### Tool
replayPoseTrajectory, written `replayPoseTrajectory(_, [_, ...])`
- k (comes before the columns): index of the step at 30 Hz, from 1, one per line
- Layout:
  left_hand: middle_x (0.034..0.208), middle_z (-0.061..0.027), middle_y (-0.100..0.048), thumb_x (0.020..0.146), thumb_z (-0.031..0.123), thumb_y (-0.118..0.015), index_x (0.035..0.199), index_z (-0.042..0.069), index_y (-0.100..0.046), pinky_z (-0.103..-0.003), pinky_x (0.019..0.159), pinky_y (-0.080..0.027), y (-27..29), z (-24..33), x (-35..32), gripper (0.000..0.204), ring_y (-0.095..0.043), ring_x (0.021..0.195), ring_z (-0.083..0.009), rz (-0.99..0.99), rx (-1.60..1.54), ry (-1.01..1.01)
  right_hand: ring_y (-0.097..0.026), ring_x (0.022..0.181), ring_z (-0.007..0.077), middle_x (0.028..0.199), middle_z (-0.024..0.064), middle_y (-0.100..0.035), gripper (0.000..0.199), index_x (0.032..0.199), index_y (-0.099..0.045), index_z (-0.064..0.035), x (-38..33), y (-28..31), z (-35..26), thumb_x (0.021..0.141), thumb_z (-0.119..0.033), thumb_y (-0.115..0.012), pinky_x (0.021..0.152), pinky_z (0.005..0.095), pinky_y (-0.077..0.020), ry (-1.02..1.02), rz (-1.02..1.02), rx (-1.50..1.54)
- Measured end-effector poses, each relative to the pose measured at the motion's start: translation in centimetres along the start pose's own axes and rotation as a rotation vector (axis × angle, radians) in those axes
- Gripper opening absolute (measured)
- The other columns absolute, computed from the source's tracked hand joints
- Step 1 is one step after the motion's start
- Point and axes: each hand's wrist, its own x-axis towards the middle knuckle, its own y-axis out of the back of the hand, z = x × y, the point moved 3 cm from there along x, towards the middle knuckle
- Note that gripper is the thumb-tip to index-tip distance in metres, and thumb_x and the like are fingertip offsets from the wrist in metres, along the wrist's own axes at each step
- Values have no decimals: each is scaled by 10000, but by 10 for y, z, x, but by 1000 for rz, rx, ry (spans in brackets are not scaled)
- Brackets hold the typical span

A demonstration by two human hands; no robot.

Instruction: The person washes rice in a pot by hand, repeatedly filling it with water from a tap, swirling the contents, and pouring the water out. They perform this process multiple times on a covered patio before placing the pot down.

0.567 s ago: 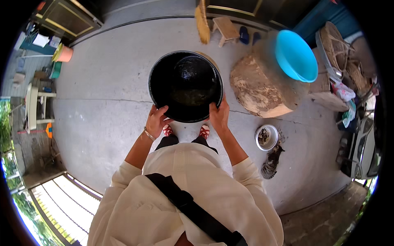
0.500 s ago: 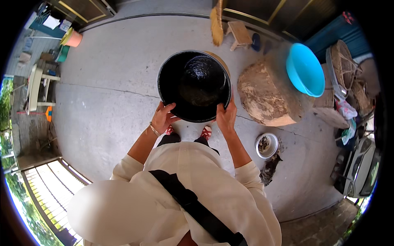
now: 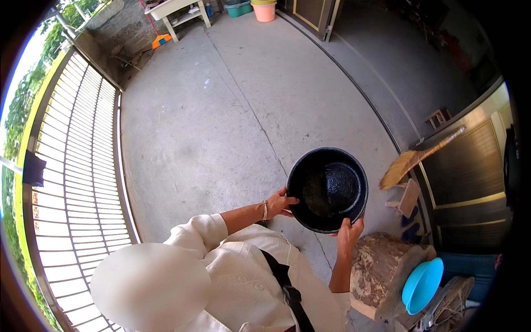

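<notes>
A round black basin (image 3: 303,172) is held between my two hands, out in front of my body and tilted so that its wet, shiny inside shows. Some dark water may lie in the bottom; I cannot tell. My left hand (image 3: 282,202) grips its left edge, thumb over the rim and fingers underneath. On the near right edge, my right hand (image 3: 349,231) is closed the same way, with its fingers mostly hidden. Just below my right forearm stands a thick wooden stump (image 3: 379,271), with a bright blue basin (image 3: 422,286) on its right side.
To the right are a straw broom (image 3: 408,162), a small wooden stool (image 3: 408,198), dark slippers (image 3: 410,224) and a brown door (image 3: 467,177). A barred gate (image 3: 83,155) runs along the left. At the far side stand a white sink table (image 3: 168,8), an orange broom head (image 3: 161,40) and a pink bucket (image 3: 264,12).
My view and body have turned left, so the stump and blue basin now lie at lower right and the gate fills the left. Both hands still hold the black basin.
</notes>
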Motion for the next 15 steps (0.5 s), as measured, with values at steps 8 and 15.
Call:
replayPoseTrajectory(8, [1201,-86,-513,824,127,-582,1302,179,-376,-496,826,-485,75,60,-28,523,-517,1086,-271,167,-86,-134,-579,495,239,1057,179,-549,598,1328,-353,-29,41,-104,-32,733,35,-360,299,270,-483,-72,-228,108])
replayPoseTrajectory(15, [1146,-112,-554,816,106,-586,1271,119,-406,-480,779,-509,116,78,-16,490,-574,999,-272,334,-316,-315,-594,534,225,1014,157,-573,543,1257,-429,-12,84,-184,-52,719,23,-371,296,276,-489,-70,-454,127])
